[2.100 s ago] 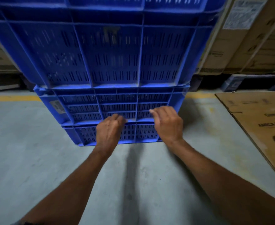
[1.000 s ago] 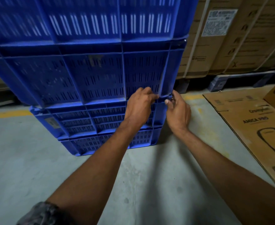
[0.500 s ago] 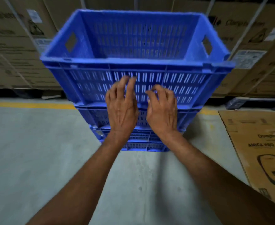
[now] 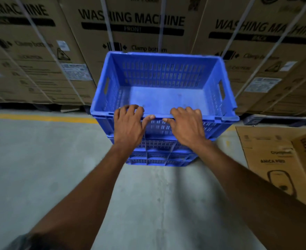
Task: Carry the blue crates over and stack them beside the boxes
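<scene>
A stack of blue slotted crates stands on the concrete floor right in front of tall washing machine boxes. The top blue crate is empty and open upward, with a handle hole in each end wall. My left hand grips its near rim left of centre, fingers curled over the edge and thumb on the outer wall. My right hand grips the same rim just to the right, in the same way. The fingertips inside the crate are hidden.
Strapped cardboard boxes form a wall across the back, on pallets. A yellow floor line runs in front of them at the left. Cardboard cartons lie on the floor at the right. Grey concrete floor spreads to the left.
My view has risen from the lower crates to above the stack. Both hands climbed from the lower crates' side walls to the top crate's near rim and curled over it.
</scene>
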{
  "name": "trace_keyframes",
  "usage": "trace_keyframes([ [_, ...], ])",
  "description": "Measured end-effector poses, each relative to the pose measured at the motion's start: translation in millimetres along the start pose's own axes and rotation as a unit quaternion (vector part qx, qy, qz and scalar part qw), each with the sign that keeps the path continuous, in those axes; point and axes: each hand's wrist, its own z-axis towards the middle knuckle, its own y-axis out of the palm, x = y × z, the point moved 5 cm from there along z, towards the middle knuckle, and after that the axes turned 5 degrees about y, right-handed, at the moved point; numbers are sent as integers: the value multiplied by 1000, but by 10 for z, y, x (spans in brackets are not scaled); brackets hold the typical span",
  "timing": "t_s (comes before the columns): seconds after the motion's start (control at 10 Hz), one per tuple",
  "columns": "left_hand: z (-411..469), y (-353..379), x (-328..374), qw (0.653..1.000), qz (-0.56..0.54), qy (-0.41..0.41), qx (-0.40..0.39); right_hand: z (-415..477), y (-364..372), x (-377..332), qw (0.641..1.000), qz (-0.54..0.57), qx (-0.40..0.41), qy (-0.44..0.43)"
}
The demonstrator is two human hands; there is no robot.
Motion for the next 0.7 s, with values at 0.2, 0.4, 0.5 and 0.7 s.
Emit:
trace_keyframes([
  [0.2, 20, -2, 45, 1000, -11, 2, 15, 67, 11, 68, 1000, -16, -2, 22],
  [0.4, -37, 131, -101, 965, -126, 51, -223, -122, 140, 95, 984, 13, -176, 24],
  [0.5, -231, -135, -160, 945, -151, 59, -283, -290, -76, 132, 977, 36, -207, 30],
  [0.7, -714, -1344, 26, 973, -159, 6, -168, -691, -1126, 155, 983, 133, -98, 86],
])
